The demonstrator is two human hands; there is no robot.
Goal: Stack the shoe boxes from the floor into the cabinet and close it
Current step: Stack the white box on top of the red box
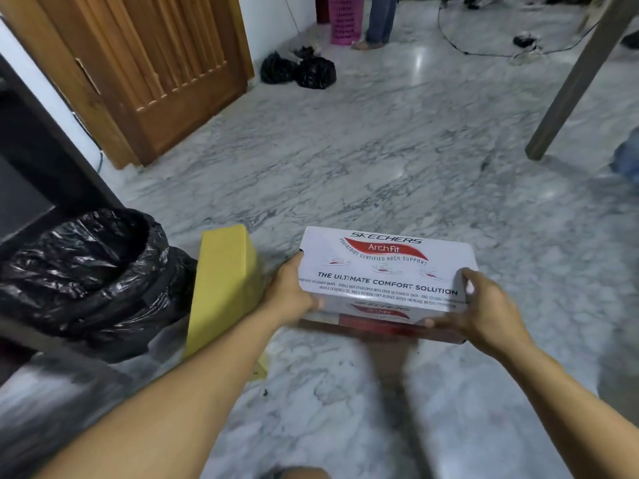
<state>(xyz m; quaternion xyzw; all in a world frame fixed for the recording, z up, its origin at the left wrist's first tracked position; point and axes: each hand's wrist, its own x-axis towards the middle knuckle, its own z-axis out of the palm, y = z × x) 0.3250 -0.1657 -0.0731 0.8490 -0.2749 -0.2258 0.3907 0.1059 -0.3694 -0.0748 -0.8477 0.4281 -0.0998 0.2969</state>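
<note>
You hold the white Skechers shoe box (383, 267) above the marble floor (380, 160), lid shut, contents hidden. Your left hand (288, 293) grips its left end and your right hand (484, 305) its right end, fingers (466, 275) curled over the lid's edge. A yellow box (224, 285) stands just left, beside a bin lined with a black bag (86, 271).
</note>
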